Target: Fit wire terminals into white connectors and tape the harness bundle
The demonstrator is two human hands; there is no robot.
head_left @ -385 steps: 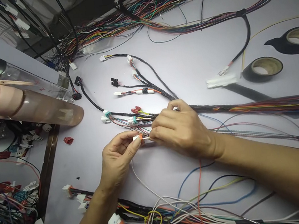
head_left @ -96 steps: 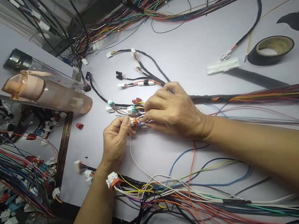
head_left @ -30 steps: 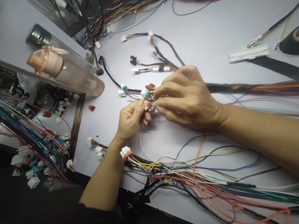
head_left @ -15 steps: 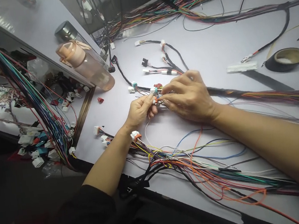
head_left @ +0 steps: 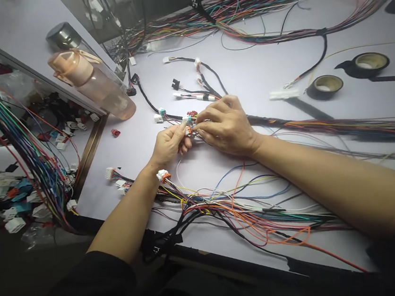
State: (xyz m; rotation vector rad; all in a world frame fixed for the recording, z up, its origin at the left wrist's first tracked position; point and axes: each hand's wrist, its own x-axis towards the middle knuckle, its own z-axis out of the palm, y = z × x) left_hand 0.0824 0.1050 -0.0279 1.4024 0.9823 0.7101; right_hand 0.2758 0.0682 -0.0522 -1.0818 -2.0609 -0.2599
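Observation:
My left hand (head_left: 169, 144) is closed, thumb and fingers pinching a small white and orange wire connector (head_left: 188, 131). Right beside it, my right hand (head_left: 229, 127) has its fingertips pressed together at the connector's wire side, on what looks like a thin wire; the fingers partly hide it. Just above the pinch are a teal and white connector (head_left: 190, 117) and a red one (head_left: 192, 113), at the end of a black-taped wire harness (head_left: 266, 121) that runs right. Below my left wrist lies another white and orange connector (head_left: 164, 175) with loose wires.
A peach water bottle (head_left: 96, 86) stands at the upper left beside a dark-lidded one (head_left: 63, 36). Black tape rolls (head_left: 325, 87) lie at right near a white connector strip (head_left: 284, 94). Loose coloured wires (head_left: 240, 209) cross the front; a thick wire bundle (head_left: 30, 153) hangs left above piled connectors (head_left: 14, 202).
The view has turned to the right, so everything sits further left and more tape shows. Another person's hand at the far left has left view. My hands keep the same hold.

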